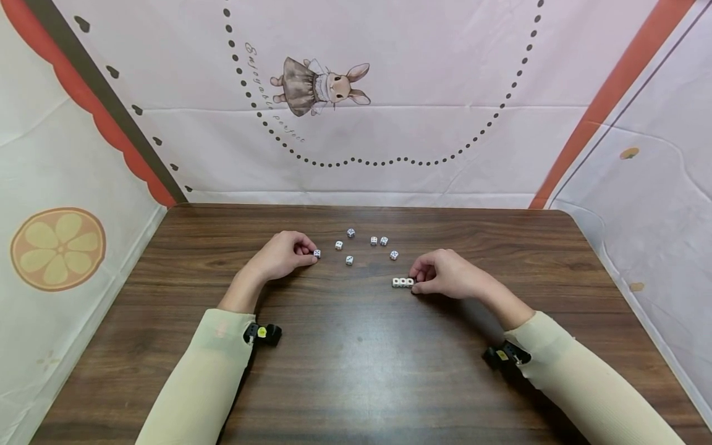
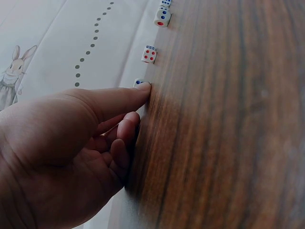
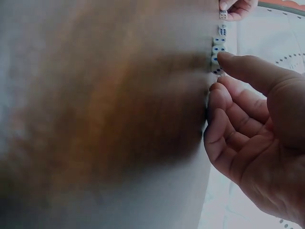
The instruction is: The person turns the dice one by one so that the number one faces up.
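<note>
My left hand [image 1: 286,253] pinches a white die [image 1: 316,253] between thumb and fingers, low over the brown table. In the left wrist view the thumb covers most of that die [image 2: 139,83], leaving a blue-dotted corner visible. Three dice stand side by side in a short row [image 1: 403,282], each with one large dot on top. At the row's right end, my right hand [image 1: 447,275] grips the last die [image 1: 410,282] with its thumb on the near side. The right wrist view shows the thumb against a die [image 3: 214,60], with the other fingers curled below.
Several loose dice lie scattered between and beyond the hands, among them a die [image 1: 349,260] near the middle and a die [image 1: 394,254] close behind the row. The wooden table [image 1: 356,371] ends at a printed cloth [image 1: 411,123] at the back, with cloth at both sides too.
</note>
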Motion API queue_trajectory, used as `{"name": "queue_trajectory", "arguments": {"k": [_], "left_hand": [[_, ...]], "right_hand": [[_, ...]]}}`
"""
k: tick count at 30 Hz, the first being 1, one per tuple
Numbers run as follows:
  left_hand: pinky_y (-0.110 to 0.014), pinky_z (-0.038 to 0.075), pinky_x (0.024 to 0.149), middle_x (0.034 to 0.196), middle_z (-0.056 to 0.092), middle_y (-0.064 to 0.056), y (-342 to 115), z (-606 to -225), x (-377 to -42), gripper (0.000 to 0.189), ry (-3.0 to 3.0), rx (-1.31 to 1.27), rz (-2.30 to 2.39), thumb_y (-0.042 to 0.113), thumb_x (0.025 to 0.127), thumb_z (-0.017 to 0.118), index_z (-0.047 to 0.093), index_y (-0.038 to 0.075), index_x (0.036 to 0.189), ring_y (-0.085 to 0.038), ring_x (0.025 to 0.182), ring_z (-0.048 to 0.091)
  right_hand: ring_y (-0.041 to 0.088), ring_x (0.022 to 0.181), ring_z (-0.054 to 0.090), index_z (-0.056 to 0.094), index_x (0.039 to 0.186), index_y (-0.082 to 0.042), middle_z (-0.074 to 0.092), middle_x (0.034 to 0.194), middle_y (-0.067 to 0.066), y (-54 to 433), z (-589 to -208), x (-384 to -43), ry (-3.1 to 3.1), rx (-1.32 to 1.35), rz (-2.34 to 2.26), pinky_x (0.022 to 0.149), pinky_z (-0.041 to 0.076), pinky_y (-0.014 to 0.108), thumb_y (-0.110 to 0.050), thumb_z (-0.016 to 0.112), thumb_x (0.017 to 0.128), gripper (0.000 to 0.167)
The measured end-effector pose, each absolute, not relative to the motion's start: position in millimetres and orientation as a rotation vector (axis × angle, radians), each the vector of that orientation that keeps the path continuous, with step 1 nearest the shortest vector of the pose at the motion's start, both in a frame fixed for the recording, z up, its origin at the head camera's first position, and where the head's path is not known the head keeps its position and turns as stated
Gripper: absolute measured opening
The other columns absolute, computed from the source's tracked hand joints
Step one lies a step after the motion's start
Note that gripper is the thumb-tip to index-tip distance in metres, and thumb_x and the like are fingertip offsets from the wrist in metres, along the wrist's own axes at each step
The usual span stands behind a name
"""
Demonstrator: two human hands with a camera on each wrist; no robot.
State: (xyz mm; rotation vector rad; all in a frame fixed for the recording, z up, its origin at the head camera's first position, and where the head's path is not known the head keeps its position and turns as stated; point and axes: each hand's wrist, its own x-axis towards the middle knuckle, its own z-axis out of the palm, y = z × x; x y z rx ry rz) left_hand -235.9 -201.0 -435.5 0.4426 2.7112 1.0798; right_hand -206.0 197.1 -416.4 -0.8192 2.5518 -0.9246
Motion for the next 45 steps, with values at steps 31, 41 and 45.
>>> {"name": "queue_trajectory", "arguments": {"k": [31, 41, 45], "left_hand": [[-0.036, 0.048, 0.078, 0.092, 0.067, -0.004, -201.3, -437.6, -236.3, 0.013, 2.715, 0.453, 1.065, 0.016, 0.097, 0.080, 0.077, 0.006, 0.105, -0.020, 0.085, 0.059], [-0.035, 0.049, 0.078, 0.091, 0.067, -0.004, -201.9, -439.5, -237.2, 0.013, 2.722, 0.452, 1.071, 0.016, 0.096, 0.081, 0.077, 0.007, 0.105, -0.019, 0.085, 0.059], [-0.035, 0.049, 0.078, 0.092, 0.067, -0.003, -201.7, -439.4, -237.5, 0.013, 2.719, 0.450, 1.072, 0.016, 0.096, 0.081, 0.077, 0.008, 0.105, -0.020, 0.086, 0.059]], "right_hand": [[0.019, 0.090, 0.067, 0.074, 0.117, -0.005, 0.072, 0.095, 0.001, 172.4, -416.3, -249.6, 2.662, -0.879, -0.891, 0.085, 0.053, 0.041, -0.015, 0.085, 0.090, 0.031], [0.013, 0.083, 0.065, 0.077, 0.101, -0.008, 0.072, 0.085, -0.004, 155.4, -416.6, -254.9, 2.734, -0.853, -0.782, 0.082, 0.053, 0.038, -0.021, 0.084, 0.089, 0.019], [0.012, 0.081, 0.064, 0.077, 0.095, -0.010, 0.071, 0.082, -0.005, 151.1, -417.2, -256.4, 2.753, -0.851, -0.747, 0.080, 0.054, 0.036, -0.020, 0.083, 0.089, 0.013]]}}
